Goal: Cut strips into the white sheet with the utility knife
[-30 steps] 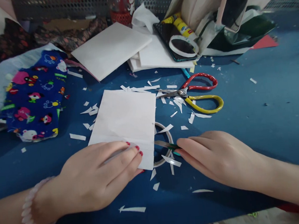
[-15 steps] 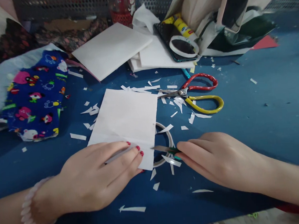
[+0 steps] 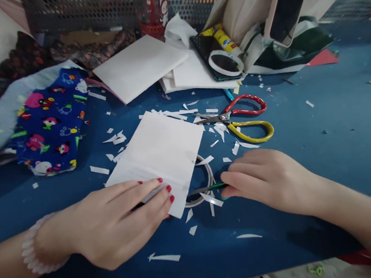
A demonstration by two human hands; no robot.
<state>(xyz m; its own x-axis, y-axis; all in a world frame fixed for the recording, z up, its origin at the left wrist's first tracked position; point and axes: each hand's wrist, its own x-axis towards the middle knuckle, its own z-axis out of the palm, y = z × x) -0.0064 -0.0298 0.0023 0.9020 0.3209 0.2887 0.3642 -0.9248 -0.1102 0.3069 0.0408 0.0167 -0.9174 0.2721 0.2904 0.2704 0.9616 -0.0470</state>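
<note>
My left hand (image 3: pixel 121 217) lies flat with fingers stretched over the near edge of a folded white paper sheet (image 3: pixel 161 151) on the blue table (image 3: pixel 317 137), pressing it down. My right hand (image 3: pixel 266 179) is closed on a thin green-handled blade tool (image 3: pixel 208 188), whose metal tip points left toward the sheet's right edge. Partly under the sheet, just beneath the tool, lies a roll of tape (image 3: pixel 207 176).
Red-and-yellow scissors (image 3: pixel 238 120) lie behind the sheet amid several white paper scraps. Farther back are stacked white sheets (image 3: pixel 141 65), a phone with a tape ring (image 3: pixel 222 61), a glue stick, bags. Patterned cloth (image 3: pixel 47 122) sits at left. The table's edge runs near my right arm.
The sheet has turned slightly clockwise under my left hand. My right hand with the tool has moved a little away and tilted, its tip nearer the sheet's edge.
</note>
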